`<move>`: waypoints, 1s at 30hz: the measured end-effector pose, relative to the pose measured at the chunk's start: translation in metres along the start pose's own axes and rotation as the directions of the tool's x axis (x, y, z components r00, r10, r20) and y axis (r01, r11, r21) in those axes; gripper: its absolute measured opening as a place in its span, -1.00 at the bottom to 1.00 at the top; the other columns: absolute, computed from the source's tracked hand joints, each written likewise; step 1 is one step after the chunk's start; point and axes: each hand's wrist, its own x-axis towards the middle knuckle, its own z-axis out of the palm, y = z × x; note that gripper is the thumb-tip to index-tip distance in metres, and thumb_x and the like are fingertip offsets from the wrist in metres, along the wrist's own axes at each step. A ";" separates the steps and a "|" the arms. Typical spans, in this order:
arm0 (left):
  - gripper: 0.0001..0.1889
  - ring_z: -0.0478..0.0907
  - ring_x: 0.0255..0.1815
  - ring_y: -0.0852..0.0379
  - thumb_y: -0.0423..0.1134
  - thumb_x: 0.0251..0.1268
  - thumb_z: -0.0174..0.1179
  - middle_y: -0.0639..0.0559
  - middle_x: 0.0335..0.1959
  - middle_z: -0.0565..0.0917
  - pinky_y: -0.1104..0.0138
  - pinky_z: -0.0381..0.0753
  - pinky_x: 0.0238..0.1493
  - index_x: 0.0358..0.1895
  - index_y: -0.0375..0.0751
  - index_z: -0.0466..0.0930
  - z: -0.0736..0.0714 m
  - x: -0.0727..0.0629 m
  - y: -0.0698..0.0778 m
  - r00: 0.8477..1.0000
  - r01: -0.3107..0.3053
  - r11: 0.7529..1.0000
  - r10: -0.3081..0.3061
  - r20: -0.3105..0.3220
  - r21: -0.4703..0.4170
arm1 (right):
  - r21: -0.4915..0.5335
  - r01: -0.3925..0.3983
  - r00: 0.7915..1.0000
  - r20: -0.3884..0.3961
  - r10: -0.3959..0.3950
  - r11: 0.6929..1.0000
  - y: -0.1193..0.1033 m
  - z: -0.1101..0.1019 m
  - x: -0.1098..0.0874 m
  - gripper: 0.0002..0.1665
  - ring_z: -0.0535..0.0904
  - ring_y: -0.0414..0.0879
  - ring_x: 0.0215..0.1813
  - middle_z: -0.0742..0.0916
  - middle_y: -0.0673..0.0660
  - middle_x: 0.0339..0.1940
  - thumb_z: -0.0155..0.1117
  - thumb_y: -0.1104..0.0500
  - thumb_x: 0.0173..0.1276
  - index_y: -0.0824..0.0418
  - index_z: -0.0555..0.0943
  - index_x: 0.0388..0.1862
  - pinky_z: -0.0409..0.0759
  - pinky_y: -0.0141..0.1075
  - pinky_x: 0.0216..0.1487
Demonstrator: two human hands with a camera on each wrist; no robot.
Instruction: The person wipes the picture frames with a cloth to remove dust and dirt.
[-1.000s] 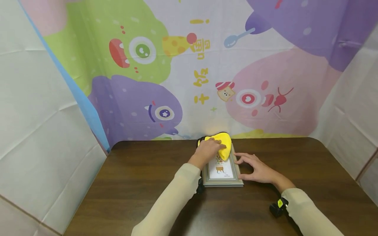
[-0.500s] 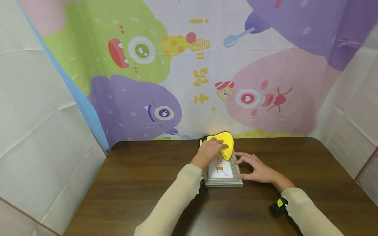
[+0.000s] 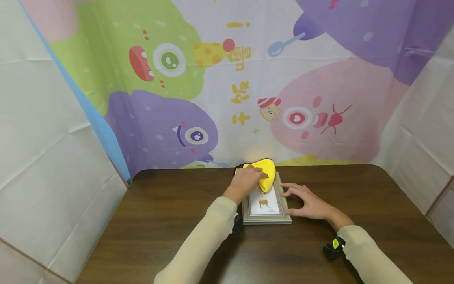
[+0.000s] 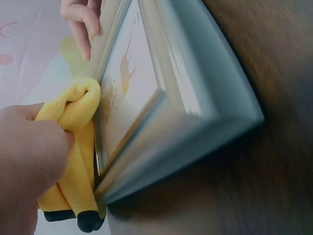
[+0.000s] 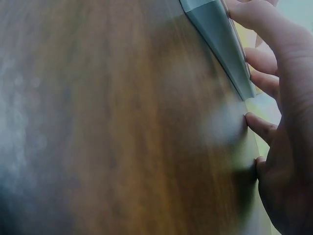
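A picture frame (image 3: 267,220) with a pale grey-green border lies flat on the table, its print of a potted plant partly covered. Over its far left part, my left hand (image 3: 244,182) grips a bunched yellow cloth (image 3: 268,171) with black edging. In the left wrist view, the thumb presses into the folded cloth (image 4: 80,164), which lies against the print's surface. My right hand (image 3: 309,203) rests at the frame's right side, thumb near the front corner and fingertips farther back along the edge. The right wrist view has thumb and fingers touching the frame's side (image 5: 217,41).
The dark wooden table (image 3: 170,221) ends at the back against a hanging sheet (image 3: 244,138) printed with cartoon monsters. White panels (image 3: 53,157) stand at both sides. A small black camera (image 3: 332,248) is strapped at the right wrist.
My left hand slid the cloth slightly right across the frame, then back to the left, baring more of the right border. My right hand and the frame stayed about where they were.
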 end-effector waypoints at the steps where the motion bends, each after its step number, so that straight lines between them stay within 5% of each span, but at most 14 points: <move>1: -0.52 0.64 0.59 0.05 -0.23 0.83 0.10 0.29 0.59 0.67 0.06 0.84 0.30 0.53 0.46 0.66 0.000 -0.001 -0.002 1.000 0.003 1.000 -0.003 0.003 0.002 | 0.001 0.001 1.000 0.000 -0.001 1.000 0.000 0.000 0.000 -0.52 0.35 0.51 0.75 0.53 0.34 0.74 0.70 -0.05 0.38 -0.06 0.74 0.21 -0.13 0.82 0.59; 21: -0.51 0.70 0.52 0.05 -0.24 0.70 0.27 0.26 0.53 0.73 0.09 0.88 0.22 0.48 0.43 0.71 0.012 -0.025 -0.039 0.999 0.025 0.999 -0.023 -0.045 0.033 | -0.016 0.000 1.000 -0.014 0.000 1.000 0.005 0.000 -0.003 -0.52 0.37 0.50 0.75 0.55 0.33 0.73 0.71 -0.08 0.36 -0.10 0.73 0.18 -0.14 0.82 0.59; 30: -0.50 0.67 0.56 0.02 -0.28 0.68 0.26 0.21 0.54 0.72 0.08 0.89 0.20 0.48 0.38 0.72 0.014 -0.029 -0.042 0.998 0.013 1.000 -0.011 -0.059 0.022 | -0.017 0.015 1.000 -0.006 -0.015 1.000 0.003 0.001 0.001 -0.51 0.38 0.50 0.74 0.55 0.34 0.73 0.71 -0.08 0.36 -0.08 0.73 0.19 -0.13 0.82 0.59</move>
